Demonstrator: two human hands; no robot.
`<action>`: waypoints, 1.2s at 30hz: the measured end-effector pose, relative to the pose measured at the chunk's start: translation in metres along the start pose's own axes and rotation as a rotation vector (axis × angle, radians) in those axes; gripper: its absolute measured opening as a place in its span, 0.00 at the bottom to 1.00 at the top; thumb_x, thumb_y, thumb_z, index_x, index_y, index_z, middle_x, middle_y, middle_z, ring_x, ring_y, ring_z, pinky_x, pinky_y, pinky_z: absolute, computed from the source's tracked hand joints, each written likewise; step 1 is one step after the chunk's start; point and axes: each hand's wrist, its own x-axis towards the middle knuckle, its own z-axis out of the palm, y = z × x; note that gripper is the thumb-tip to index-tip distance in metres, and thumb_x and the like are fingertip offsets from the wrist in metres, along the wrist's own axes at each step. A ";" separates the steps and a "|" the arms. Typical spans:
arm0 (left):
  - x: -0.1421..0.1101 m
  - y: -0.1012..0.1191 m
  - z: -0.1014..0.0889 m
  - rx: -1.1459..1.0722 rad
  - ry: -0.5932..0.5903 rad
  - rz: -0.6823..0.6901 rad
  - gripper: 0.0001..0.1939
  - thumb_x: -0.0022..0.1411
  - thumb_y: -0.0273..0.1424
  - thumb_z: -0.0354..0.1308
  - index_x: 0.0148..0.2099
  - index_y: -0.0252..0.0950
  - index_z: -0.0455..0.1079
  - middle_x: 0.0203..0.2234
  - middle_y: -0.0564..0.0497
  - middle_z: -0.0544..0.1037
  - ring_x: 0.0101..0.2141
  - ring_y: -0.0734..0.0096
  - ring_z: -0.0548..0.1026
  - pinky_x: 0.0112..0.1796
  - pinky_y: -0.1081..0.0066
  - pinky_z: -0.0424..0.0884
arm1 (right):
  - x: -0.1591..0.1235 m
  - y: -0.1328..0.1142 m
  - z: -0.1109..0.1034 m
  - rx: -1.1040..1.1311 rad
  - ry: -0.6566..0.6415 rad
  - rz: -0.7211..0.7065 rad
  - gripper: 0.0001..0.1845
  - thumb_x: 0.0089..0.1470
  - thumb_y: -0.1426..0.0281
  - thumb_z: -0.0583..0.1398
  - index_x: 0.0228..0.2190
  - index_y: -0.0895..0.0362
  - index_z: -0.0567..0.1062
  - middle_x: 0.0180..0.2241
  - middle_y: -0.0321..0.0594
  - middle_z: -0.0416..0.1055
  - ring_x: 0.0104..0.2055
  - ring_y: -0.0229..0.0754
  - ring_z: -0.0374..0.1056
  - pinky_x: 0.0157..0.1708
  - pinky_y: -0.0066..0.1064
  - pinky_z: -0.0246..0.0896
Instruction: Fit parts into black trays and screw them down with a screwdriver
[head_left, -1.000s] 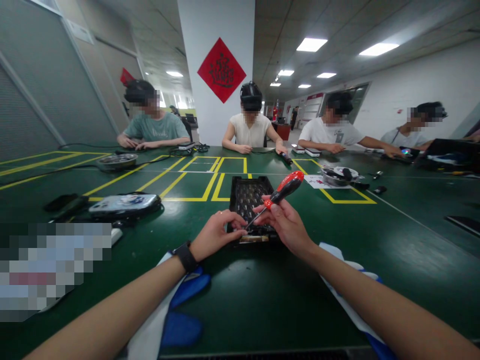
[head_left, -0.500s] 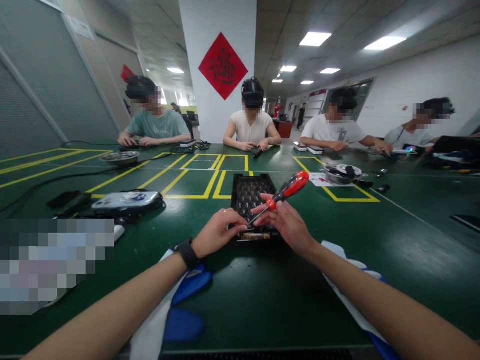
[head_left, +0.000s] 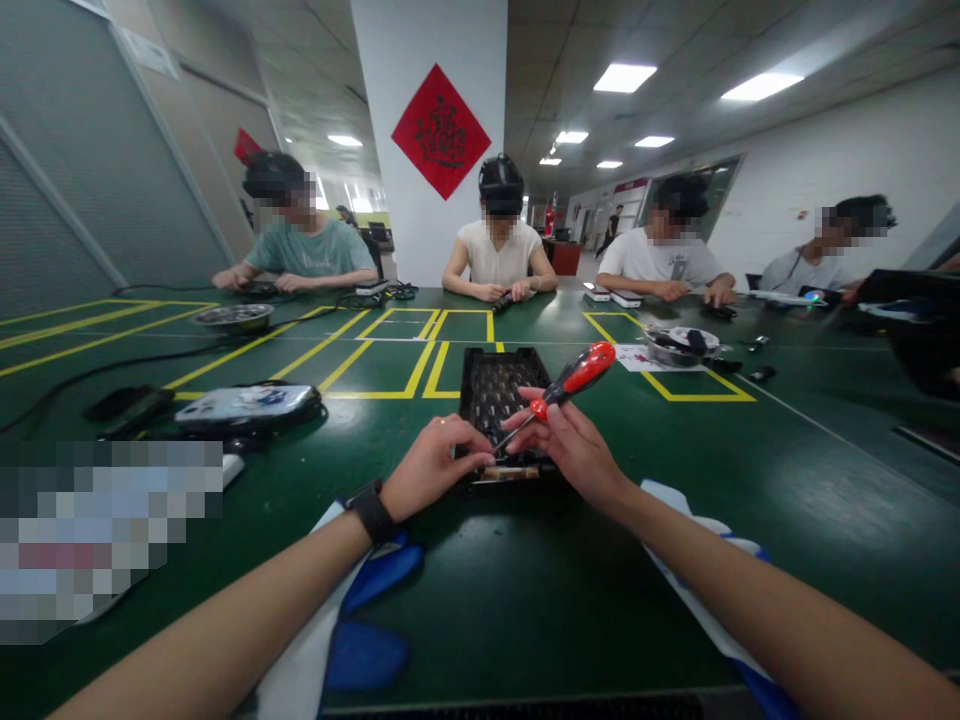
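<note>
My right hand [head_left: 583,452] is closed on a red and black screwdriver [head_left: 583,372], holding it at the lower end of the handle. The shaft slants down and to the left, toward the fingertips of my left hand [head_left: 429,462]. Those fingers are pinched together at the screwdriver's tip; whatever they hold is too small and covered to make out. Both hands are over the near end of a black rectangular tray [head_left: 469,380] with rows of small compartments. A brownish strip [head_left: 504,473] shows at its near edge.
Blue and white work gloves [head_left: 367,655] lie under my forearms. To the left are a phone [head_left: 251,405] and black cables. A metal bowl [head_left: 236,318] stands farther back, another bowl [head_left: 679,350] at right. Several people sit across the green table [head_left: 525,600].
My hands and the screwdriver keep nearly the same pose over the tray. The whole view has shifted slightly. Across the table at right, a person's outstretched arm has drawn back.
</note>
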 end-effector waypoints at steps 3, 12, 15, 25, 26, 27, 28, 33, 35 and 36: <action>0.000 -0.001 0.001 -0.005 -0.022 0.009 0.07 0.57 0.35 0.56 0.33 0.38 0.73 0.30 0.53 0.77 0.33 0.72 0.71 0.39 0.70 0.62 | 0.000 -0.001 0.000 0.003 -0.016 0.013 0.18 0.58 0.64 0.49 0.50 0.56 0.61 0.39 0.44 0.70 0.34 0.40 0.70 0.41 0.41 0.63; -0.002 0.002 0.001 0.019 0.042 -0.047 0.08 0.53 0.37 0.60 0.30 0.38 0.74 0.29 0.53 0.78 0.31 0.72 0.71 0.39 0.69 0.62 | 0.001 0.003 -0.001 -0.001 0.014 -0.003 0.17 0.59 0.66 0.49 0.49 0.56 0.62 0.39 0.44 0.70 0.33 0.39 0.70 0.40 0.40 0.63; -0.001 0.005 -0.001 0.017 0.050 -0.038 0.09 0.50 0.38 0.61 0.29 0.37 0.73 0.27 0.53 0.78 0.30 0.72 0.71 0.37 0.70 0.63 | 0.001 0.002 0.000 0.003 0.011 0.001 0.16 0.59 0.65 0.49 0.48 0.55 0.61 0.39 0.44 0.70 0.34 0.40 0.70 0.40 0.40 0.63; -0.001 0.003 0.001 0.052 -0.024 0.023 0.08 0.59 0.33 0.53 0.36 0.39 0.73 0.30 0.53 0.77 0.32 0.72 0.70 0.38 0.69 0.61 | -0.001 -0.001 0.000 -0.034 -0.008 0.003 0.18 0.59 0.64 0.48 0.50 0.54 0.60 0.41 0.44 0.70 0.35 0.39 0.70 0.41 0.41 0.63; -0.001 0.003 0.001 0.052 -0.024 0.028 0.08 0.60 0.33 0.53 0.36 0.39 0.73 0.30 0.53 0.77 0.32 0.72 0.70 0.38 0.69 0.61 | 0.000 -0.001 0.000 -0.035 -0.003 0.003 0.18 0.59 0.64 0.48 0.50 0.54 0.59 0.41 0.44 0.70 0.34 0.39 0.70 0.42 0.41 0.63; -0.001 0.003 0.002 0.056 -0.019 0.031 0.09 0.60 0.33 0.52 0.36 0.39 0.73 0.30 0.53 0.77 0.32 0.72 0.70 0.38 0.69 0.61 | 0.000 0.000 0.000 -0.035 0.002 0.001 0.18 0.59 0.64 0.48 0.50 0.54 0.60 0.41 0.44 0.70 0.34 0.39 0.70 0.42 0.41 0.63; -0.001 0.003 0.002 0.067 -0.011 0.033 0.09 0.60 0.34 0.53 0.36 0.39 0.73 0.30 0.52 0.77 0.33 0.72 0.70 0.38 0.69 0.61 | 0.000 0.000 0.000 -0.034 0.006 0.000 0.18 0.59 0.64 0.48 0.50 0.54 0.60 0.40 0.44 0.70 0.34 0.39 0.70 0.42 0.41 0.63; -0.001 0.004 0.001 0.143 0.031 0.014 0.08 0.55 0.37 0.58 0.33 0.38 0.72 0.29 0.53 0.77 0.33 0.70 0.69 0.38 0.67 0.59 | 0.000 -0.001 0.001 -0.021 0.000 -0.004 0.17 0.59 0.65 0.48 0.50 0.54 0.60 0.41 0.44 0.70 0.35 0.39 0.70 0.42 0.40 0.62; -0.001 0.004 0.001 0.137 0.032 0.003 0.08 0.55 0.37 0.58 0.32 0.38 0.72 0.29 0.54 0.77 0.33 0.71 0.69 0.39 0.68 0.59 | 0.000 -0.001 0.001 -0.020 -0.004 0.001 0.17 0.59 0.65 0.48 0.50 0.54 0.60 0.41 0.44 0.69 0.35 0.39 0.70 0.42 0.40 0.62; -0.001 0.004 0.001 0.130 0.031 0.000 0.08 0.55 0.37 0.57 0.32 0.38 0.72 0.30 0.54 0.77 0.33 0.71 0.69 0.39 0.68 0.59 | 0.000 -0.001 0.001 -0.020 -0.006 0.005 0.17 0.59 0.65 0.48 0.50 0.54 0.60 0.41 0.44 0.69 0.36 0.39 0.70 0.42 0.40 0.62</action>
